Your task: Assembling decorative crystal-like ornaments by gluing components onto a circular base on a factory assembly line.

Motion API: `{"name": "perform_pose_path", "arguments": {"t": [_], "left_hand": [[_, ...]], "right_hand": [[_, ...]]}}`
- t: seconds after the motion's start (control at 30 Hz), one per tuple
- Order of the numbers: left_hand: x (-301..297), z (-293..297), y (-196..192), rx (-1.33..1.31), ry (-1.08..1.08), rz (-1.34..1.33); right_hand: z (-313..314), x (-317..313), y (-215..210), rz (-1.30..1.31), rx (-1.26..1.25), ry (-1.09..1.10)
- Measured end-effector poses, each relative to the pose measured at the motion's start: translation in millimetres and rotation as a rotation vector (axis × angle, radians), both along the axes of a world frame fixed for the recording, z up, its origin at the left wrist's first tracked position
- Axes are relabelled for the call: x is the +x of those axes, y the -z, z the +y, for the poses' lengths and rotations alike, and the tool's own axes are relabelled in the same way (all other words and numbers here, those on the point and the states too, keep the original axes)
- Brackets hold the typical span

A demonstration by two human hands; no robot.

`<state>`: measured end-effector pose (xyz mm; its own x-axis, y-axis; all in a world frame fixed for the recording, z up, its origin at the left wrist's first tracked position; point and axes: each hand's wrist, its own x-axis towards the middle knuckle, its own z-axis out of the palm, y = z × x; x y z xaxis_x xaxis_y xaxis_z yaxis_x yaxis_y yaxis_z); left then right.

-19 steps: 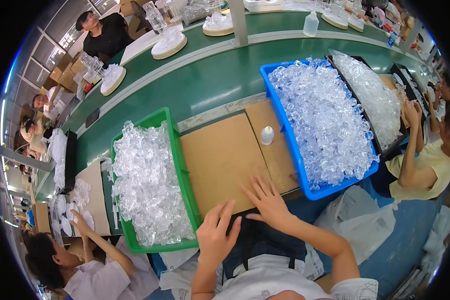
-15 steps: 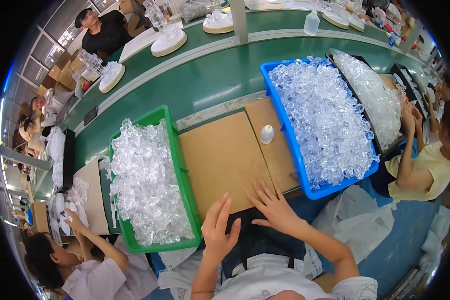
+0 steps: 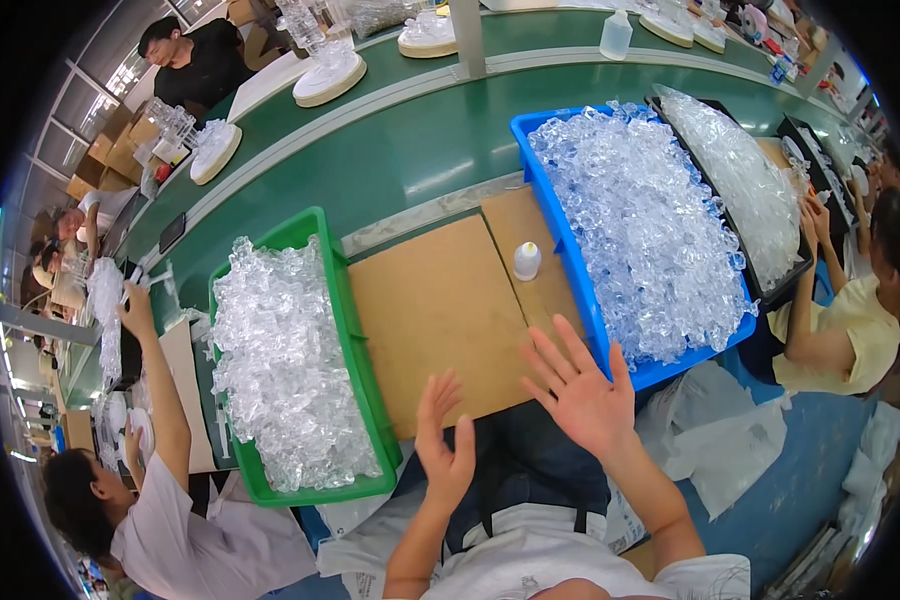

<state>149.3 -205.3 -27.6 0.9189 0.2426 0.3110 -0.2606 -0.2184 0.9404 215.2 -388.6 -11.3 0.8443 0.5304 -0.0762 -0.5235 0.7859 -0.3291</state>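
Observation:
My left hand (image 3: 443, 443) is raised edge-on over the near edge of a brown cardboard work surface (image 3: 430, 310), fingers apart and holding nothing. My right hand (image 3: 577, 380) is spread flat, palm down, above the same edge, next to the near corner of a blue bin (image 3: 562, 230) heaped with clear plastic pieces (image 3: 640, 220). To my left stands a green bin (image 3: 355, 350) filled with more clear plastic pieces (image 3: 280, 360). A small white bottle (image 3: 527, 261) stands on the cardboard beside the blue bin.
A green conveyor belt (image 3: 410, 160) runs behind the bins, carrying round white trays (image 3: 328, 78). A black tray (image 3: 730, 170) of clear pieces lies right of the blue bin. People sit at my left (image 3: 160, 480) and right (image 3: 850, 320); another stands across the belt (image 3: 195, 65).
Both hands have drifted slightly right along the cardboard's near edge. The right hand has spread flatter, close to the blue bin's corner. Nothing was picked up.

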Motion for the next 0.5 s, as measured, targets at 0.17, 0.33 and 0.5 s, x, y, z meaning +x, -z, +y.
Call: {"name": "perform_pose_path", "arguments": {"t": [0.17,0.33,0.5], "left_hand": [[83.1,-36.3,39.1,0.035,-0.063,0.121],[167.0,-64.2,41.2,0.211,-0.091,-0.02],[194.1,-50.3,60.1,0.043,-0.017,0.001]], "right_hand": [[-8.6,-10.0,1.2,-0.251,-0.301,0.08],[-11.3,-27.1,-3.6,-0.374,-0.457,0.141],[-17.7,-32.6,-5.2,-0.421,-0.624,0.218]]}}
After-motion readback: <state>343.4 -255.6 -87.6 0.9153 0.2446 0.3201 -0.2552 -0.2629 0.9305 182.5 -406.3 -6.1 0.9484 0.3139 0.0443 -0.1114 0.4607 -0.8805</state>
